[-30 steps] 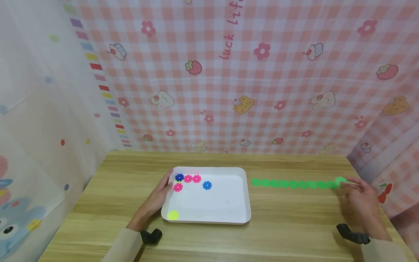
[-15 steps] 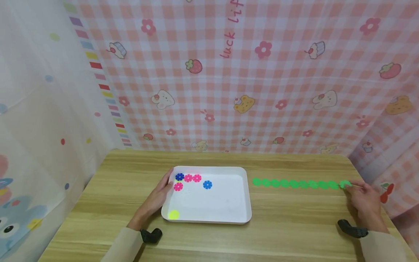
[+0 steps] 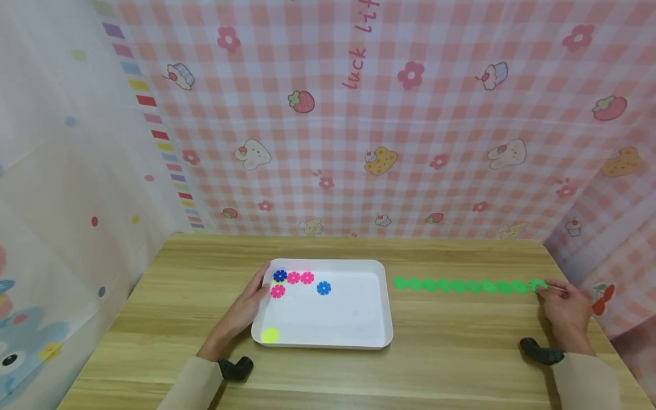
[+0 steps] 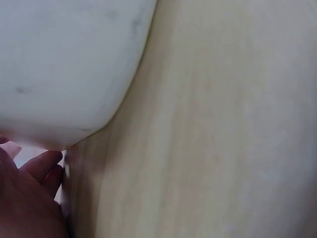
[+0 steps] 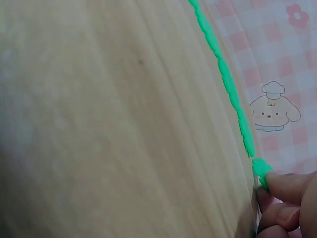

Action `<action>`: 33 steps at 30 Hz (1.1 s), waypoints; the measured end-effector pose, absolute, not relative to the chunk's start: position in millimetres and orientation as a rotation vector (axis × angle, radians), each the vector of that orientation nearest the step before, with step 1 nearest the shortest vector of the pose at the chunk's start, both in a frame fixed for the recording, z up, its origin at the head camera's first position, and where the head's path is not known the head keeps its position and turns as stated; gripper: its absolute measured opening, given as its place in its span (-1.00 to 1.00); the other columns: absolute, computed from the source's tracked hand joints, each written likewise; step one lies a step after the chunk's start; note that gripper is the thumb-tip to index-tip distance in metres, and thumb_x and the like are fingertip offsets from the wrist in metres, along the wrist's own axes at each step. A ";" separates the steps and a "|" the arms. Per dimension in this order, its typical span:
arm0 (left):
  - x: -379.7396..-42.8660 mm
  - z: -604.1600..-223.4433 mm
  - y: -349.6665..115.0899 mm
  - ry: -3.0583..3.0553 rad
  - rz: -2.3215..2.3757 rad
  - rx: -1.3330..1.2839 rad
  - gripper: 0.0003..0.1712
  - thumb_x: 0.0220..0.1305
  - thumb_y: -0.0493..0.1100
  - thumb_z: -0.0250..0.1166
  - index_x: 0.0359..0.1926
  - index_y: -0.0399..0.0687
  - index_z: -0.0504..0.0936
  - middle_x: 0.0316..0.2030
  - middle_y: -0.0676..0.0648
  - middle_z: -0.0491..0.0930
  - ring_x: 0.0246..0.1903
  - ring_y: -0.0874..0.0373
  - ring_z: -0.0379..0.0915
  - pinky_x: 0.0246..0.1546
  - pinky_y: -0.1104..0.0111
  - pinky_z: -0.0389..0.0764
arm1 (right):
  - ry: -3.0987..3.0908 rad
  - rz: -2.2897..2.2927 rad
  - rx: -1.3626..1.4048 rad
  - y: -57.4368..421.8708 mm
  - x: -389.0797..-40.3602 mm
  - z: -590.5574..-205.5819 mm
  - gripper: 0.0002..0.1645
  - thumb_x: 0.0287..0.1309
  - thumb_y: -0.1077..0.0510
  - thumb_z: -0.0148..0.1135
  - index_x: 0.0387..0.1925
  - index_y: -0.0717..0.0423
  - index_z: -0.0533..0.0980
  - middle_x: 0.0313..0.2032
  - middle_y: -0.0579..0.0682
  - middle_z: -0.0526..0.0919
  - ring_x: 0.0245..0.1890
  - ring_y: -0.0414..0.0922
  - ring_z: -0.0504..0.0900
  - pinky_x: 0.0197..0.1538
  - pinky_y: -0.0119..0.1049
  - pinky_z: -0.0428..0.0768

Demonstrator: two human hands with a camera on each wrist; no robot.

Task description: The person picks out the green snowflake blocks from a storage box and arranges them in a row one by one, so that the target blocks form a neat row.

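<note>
My right hand [image 3: 568, 310] pinches a bright green snowflake disc [image 3: 537, 285] between thumb and finger at the right end of a row of green discs [image 3: 459, 286]. In the right wrist view the held disc [image 5: 261, 171] stands tilted, close to the last disc of the row, while the row lies flat along the table. My left hand [image 3: 246, 304] grips the left side of a white tray [image 3: 353, 324], its fingertips at the tray's wall in the left wrist view. Pink discs [image 3: 306, 278], a dark blue disc [image 3: 280, 276], a lighter blue disc [image 3: 324, 288] and a yellow disc [image 3: 270, 335] lie inside the tray.
The wooden table [image 3: 451, 364] carries the tray near its middle and the green row to the right of it. A pink checked curtain [image 3: 348, 188] hangs right behind the table's back edge. A pale curtain [image 3: 56, 188] hangs on the left.
My right hand has shifted the green disc slightly right, from over the row's end to beside it, and tilted it. My left hand and the tray stay put.
</note>
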State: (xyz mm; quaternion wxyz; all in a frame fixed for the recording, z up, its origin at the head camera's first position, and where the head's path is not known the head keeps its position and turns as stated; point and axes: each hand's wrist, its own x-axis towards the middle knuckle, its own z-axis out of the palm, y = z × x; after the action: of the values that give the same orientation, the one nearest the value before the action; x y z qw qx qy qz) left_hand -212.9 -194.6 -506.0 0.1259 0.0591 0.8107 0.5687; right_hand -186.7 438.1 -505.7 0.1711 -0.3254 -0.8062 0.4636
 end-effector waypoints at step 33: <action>-212.7 -509.4 -195.7 2.369 1.674 0.195 -0.35 0.61 -0.12 -0.25 0.60 0.16 -0.21 0.59 0.00 -0.29 0.56 0.03 -0.46 0.51 -0.02 -0.32 | -2.320 1.162 -0.988 432.2 -186.5 -507.0 -0.68 0.25 0.13 0.22 -0.06 0.26 0.53 -0.71 -0.57 0.26 -0.64 -0.52 0.26 -0.46 -0.53 0.29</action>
State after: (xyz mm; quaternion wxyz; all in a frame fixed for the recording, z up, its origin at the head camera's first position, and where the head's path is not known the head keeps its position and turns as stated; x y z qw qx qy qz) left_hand -212.7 -195.7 -509.4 0.1171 0.0665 0.8092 0.5719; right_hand -186.5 432.2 -507.0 0.1815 -0.3500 -0.8216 0.4117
